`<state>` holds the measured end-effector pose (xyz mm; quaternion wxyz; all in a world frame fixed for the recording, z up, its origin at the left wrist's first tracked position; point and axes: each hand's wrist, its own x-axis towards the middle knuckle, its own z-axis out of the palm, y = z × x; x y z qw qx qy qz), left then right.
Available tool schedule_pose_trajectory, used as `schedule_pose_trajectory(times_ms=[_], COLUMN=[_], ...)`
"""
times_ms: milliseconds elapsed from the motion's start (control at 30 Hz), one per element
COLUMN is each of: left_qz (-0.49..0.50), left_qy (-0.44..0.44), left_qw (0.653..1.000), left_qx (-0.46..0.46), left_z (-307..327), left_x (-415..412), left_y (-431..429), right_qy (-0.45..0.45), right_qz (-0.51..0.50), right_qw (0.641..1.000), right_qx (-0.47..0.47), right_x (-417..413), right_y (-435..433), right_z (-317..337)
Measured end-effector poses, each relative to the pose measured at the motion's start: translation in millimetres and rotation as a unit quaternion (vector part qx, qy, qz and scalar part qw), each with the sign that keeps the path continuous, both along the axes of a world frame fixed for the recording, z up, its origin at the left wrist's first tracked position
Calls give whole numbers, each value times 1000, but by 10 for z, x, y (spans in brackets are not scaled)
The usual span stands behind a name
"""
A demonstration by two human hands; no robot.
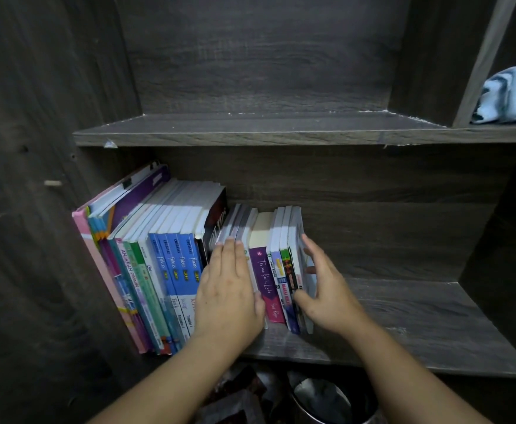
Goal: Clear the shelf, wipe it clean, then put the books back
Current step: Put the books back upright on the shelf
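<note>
**A:** Dark wood-grain bookcase (266, 71) fills the view, and the action's on the lower shelf (403, 316).

**B:** Its left half is packed with a row of books (165, 240), upright and spines out, leaning on the side wall. The right half is bare board.

**A:** Got a count?

**B:** They're too tight for a full tally. I can count four matching blue fokus spines (177, 264). The shorter batch at the row's right end, around the purple book (264, 270), looks like seven or eight.

**A:** Hands?

**B:** Two. The left hand (229, 289) lies flat, fingers straight, pressing that batch's spines. The right hand (324, 286) has straight fingers against the end book's outer cover, thumb at the front. Neither wraps round anything.

**A:** And one pale blue cloth (510, 96) is parked in the upper right compartment, well apart.

**B:** So I'd judge the clearing and wiping are done and the books are going back. What's left is squaring up this batch, plus any books out of view.
</note>
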<state>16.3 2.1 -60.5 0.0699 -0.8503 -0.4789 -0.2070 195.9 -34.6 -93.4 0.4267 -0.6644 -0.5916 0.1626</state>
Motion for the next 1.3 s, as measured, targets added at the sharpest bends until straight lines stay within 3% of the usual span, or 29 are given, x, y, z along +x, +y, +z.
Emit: schedule_pose_trajectory(times_ms=[433,533,667,800,967,1067,1200,1300], left_qz=[-24,-28,-12,34,92,95,82,137], left_qy=[-85,-96,-152,-164,-65,-95,-106,-104], left_qw=[993,993,988,986,992,985,977,963], left_qx=[-83,-63,38,-19,-61,-112,-165,-209], left_z=[243,158,122,361,568,605,513,508], left_x=[-64,-107,-137,-109,57,44,-3,-42], left_y=[5,-85,-93,32,103,54,-285,-264], right_qy=[-29,-29,-26,-42,-104,-180,-153,-193], right_qz=[5,8,9,-3,-14,-29,-35,-30], right_qw=[999,999,999,999,994,983,987,980], right_qx=[-16,-15,-19,-7,32,27,17,-29], right_x=[-33,-36,-54,-104,-230,-313,-389,-434], right_y=[-25,-35,-35,-22,11,17,115,267], right_z=[1,6,19,54,108,223,446,552])
